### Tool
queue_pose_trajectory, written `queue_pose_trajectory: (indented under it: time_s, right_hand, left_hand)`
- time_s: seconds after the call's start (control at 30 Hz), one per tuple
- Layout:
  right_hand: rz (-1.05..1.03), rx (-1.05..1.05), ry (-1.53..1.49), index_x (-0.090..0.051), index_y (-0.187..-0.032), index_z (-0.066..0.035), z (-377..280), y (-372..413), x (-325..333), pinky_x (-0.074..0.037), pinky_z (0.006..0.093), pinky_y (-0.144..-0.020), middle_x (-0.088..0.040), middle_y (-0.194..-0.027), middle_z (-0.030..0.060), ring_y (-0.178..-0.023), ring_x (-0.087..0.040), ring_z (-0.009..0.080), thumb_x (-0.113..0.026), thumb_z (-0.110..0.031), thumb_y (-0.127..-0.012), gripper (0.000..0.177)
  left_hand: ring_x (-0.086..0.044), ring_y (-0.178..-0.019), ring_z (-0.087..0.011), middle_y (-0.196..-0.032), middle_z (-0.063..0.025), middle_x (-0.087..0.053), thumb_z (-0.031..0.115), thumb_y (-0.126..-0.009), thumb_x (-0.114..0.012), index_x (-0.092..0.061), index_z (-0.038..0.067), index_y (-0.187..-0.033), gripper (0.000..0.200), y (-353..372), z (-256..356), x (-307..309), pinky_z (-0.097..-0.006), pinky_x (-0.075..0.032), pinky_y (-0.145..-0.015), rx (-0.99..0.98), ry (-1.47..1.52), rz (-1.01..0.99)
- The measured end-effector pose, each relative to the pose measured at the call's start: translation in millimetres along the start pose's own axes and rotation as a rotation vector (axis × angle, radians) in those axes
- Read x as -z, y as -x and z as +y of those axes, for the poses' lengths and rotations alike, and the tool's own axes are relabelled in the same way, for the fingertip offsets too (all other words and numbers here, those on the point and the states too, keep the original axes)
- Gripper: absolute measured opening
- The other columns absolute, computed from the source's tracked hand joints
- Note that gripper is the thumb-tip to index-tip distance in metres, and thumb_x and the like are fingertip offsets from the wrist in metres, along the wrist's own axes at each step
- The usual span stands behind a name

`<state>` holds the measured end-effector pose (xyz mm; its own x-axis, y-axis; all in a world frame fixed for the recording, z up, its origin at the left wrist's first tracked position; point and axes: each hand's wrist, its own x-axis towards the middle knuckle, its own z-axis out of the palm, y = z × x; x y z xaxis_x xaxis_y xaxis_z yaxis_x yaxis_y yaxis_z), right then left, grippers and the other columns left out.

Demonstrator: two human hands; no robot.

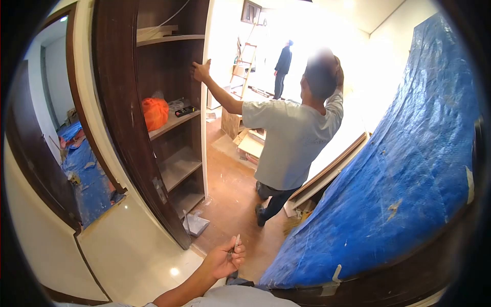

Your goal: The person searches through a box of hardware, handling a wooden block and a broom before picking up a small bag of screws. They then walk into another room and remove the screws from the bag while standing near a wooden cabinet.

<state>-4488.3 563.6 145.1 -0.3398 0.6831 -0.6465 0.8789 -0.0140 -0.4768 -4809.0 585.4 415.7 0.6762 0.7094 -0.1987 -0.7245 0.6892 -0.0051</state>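
Observation:
My left hand [228, 259] is raised in front of my body at the bottom middle, its fingers pinched together. Between them a small, slim, pale pointed object [237, 240] sticks up; its exact kind is too small to make out. My right hand does not show. Ahead of me a person in a light grey shirt [291, 140] stands facing away, one hand [201, 70] on the edge of a dark wooden shelf unit [171, 66] and the other by the head. An orange bag [155, 113] lies on a middle shelf beside a dark tool-like item [185, 110].
A blue plastic sheet [383, 174] covers the right side. On the floor by the shelf unit sits a white box [196, 224]. Farther off are a wooden ladder [248, 60], a second person [283, 69] in dark clothes and stacked boards [250, 146]. A doorway stands at the left.

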Motion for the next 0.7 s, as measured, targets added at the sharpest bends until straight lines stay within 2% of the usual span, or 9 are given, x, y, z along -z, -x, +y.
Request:
queue_pose_trajectory:
  time_s: [0.07, 0.1, 0.17, 0.23, 0.3, 0.33, 0.5, 0.6, 0.7]
  right_hand:
    - [-0.002, -0.041, -0.034, -0.076, -0.094, -0.007, 5, -8, -3, -0.055, 0.042, -0.077, -0.075, -0.093, 0.0127, -0.089, -0.07, 0.03, -0.062, -0.036, -0.094, 0.033]
    - [-0.007, -0.06, -0.056, -0.076, -0.095, -0.007, 11, -11, -8, -0.055, 0.0418, -0.077, -0.075, -0.093, 0.0126, -0.089, -0.07, 0.0297, -0.062, -0.036, -0.094, 0.033]
    - [-0.01, -0.096, -0.099, -0.076, -0.095, -0.007, 21, -26, -13, -0.055, 0.0413, -0.077, -0.075, -0.093, 0.0122, -0.089, -0.07, 0.0292, -0.062, -0.036, -0.094, 0.033]
    - [-0.012, -0.13, -0.139, -0.076, -0.095, -0.007, 27, -40, -14, -0.055, 0.0409, -0.076, -0.075, -0.093, 0.0119, -0.089, -0.07, 0.0287, -0.062, -0.036, -0.093, 0.032]
    - [-0.02, -0.156, -0.182, -0.076, -0.095, -0.007, 37, -50, -24, -0.055, 0.0404, -0.076, -0.075, -0.093, 0.0116, -0.089, -0.07, 0.0282, -0.062, -0.036, -0.093, 0.032]
    - [-0.029, -0.167, -0.201, -0.076, -0.095, -0.007, 42, -53, -30, -0.055, 0.0402, -0.076, -0.075, -0.092, 0.0115, -0.089, -0.07, 0.0279, -0.062, -0.036, -0.093, 0.032]
    - [-0.039, -0.198, -0.296, -0.077, -0.096, -0.008, 57, -71, -60, -0.055, 0.0391, -0.076, -0.075, -0.092, 0.0107, -0.089, -0.07, 0.0267, -0.063, -0.036, -0.093, 0.032]
    - [0.069, -0.084, -0.403, -0.077, -0.096, -0.008, 73, -87, -83, -0.055, 0.0384, -0.076, -0.075, -0.092, 0.0102, -0.088, -0.07, 0.0259, -0.063, -0.036, -0.093, 0.031]
    - [0.322, 0.083, -0.525, -0.077, -0.097, -0.008, 98, -116, -83, -0.055, 0.0378, -0.076, -0.075, -0.092, 0.0097, -0.088, -0.07, 0.0251, -0.064, -0.036, -0.093, 0.031]
  left_hand:
    - [-0.046, -0.068, -0.012, -0.079, -0.0011, -0.049, 0.033, -0.109, -0.051, -0.055, 0.008, -0.1, 0.027, -7, 19, 7, -0.0284, -0.045, -0.065, 0.007, -0.027, -0.138]
    - [-0.046, -0.068, -0.012, -0.079, -0.0011, -0.049, 0.033, -0.109, -0.051, -0.055, 0.008, -0.1, 0.027, -8, 25, 8, -0.0284, -0.045, -0.065, 0.012, -0.005, -0.11]
    - [-0.046, -0.069, -0.0111, -0.078, -0.0014, -0.051, 0.034, -0.106, -0.056, -0.06, 0.007, -0.1, 0.028, -18, 47, -2, -0.0268, -0.042, -0.064, -0.114, -0.155, 0.002]
    - [-0.046, -0.068, -0.0115, -0.079, -0.0018, -0.051, 0.032, -0.108, -0.054, -0.06, 0.007, -0.1, 0.027, -30, 70, -8, -0.0264, -0.042, -0.063, -0.133, -0.09, -0.005]
    - [-0.044, -0.066, -0.0115, -0.077, -0.0023, -0.051, 0.032, -0.109, -0.049, -0.06, 0.008, -0.099, 0.028, -37, 88, -13, -0.0267, -0.041, -0.063, -0.176, -0.116, 0.077]
    - [-0.042, -0.063, -0.0112, -0.073, -0.0013, -0.047, 0.032, -0.11, -0.046, -0.058, 0.009, -0.094, 0.03, -38, 98, -12, -0.0266, -0.039, -0.059, -0.148, -0.133, -0.026]
    - [-0.039, -0.059, -0.0101, -0.069, 0.0016, -0.041, 0.034, -0.109, -0.049, -0.053, 0.011, -0.087, 0.032, -24, 116, -23, -0.0262, -0.037, -0.053, -0.154, -0.118, -0.02]
    - [-0.042, -0.061, -0.0105, -0.07, 0.0014, -0.044, 0.035, -0.107, -0.053, -0.054, 0.011, -0.09, 0.03, -12, 129, -18, -0.0277, -0.04, -0.057, -0.278, -0.132, 0.163]
    - [-0.044, -0.063, -0.0115, -0.072, 0.0005, -0.047, 0.035, -0.108, -0.051, -0.055, 0.011, -0.091, 0.03, -4, 153, -18, -0.0285, -0.042, -0.06, -0.288, -0.153, 0.139]
